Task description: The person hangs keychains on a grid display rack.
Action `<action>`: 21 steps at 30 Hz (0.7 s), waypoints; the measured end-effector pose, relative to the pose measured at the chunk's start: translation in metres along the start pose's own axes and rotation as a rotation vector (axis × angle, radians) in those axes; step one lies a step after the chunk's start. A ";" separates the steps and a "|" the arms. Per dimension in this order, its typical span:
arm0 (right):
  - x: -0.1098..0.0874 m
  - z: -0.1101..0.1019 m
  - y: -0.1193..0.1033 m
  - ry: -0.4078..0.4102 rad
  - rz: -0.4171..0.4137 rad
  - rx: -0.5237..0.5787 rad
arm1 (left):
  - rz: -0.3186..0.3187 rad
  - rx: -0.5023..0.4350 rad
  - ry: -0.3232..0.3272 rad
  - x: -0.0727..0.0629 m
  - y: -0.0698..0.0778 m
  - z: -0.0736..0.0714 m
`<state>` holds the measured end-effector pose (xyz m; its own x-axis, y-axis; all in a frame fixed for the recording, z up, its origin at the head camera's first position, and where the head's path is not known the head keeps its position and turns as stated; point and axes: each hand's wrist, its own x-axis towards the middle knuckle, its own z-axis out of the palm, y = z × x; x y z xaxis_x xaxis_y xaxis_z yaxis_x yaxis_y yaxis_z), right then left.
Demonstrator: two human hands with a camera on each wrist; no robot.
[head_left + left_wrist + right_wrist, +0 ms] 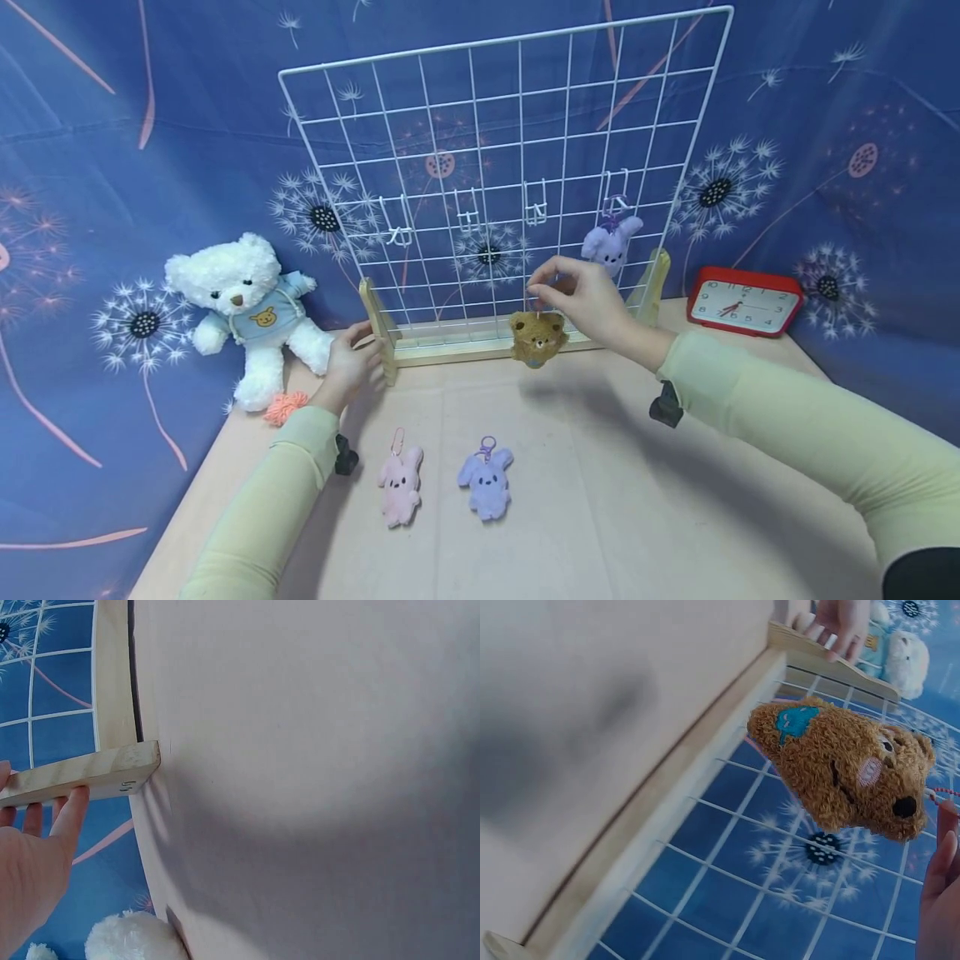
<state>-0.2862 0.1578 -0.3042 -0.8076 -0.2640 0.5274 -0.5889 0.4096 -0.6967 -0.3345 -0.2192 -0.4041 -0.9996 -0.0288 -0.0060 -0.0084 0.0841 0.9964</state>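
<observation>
My right hand pinches the red cord of a brown bear plush keychain, which hangs in front of the lower part of a white wire grid rack. In the right wrist view the bear shows a blue patch and a pink cheek. Thumb and fingers of my left hand hold the wooden foot at the rack's left end. One purple bunny plush keychain hangs from the rack's rightmost hook. On the table lie a pink bunny keychain and another purple bunny keychain.
Three more white hooks, among them one at the left, sit on the grid with nothing hung on them. A white teddy bear sits at the left by an orange pompom. A red clock stands at the right.
</observation>
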 end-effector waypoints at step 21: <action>0.034 -0.022 -0.024 0.225 -0.035 0.007 | 0.064 0.047 0.033 0.014 -0.025 -0.004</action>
<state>-0.2994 0.1586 -0.2589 -0.7594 -0.0764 0.6462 -0.6177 0.3969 -0.6789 -0.3481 -0.2259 -0.4284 -0.9966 -0.0551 0.0609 0.0531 0.1338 0.9896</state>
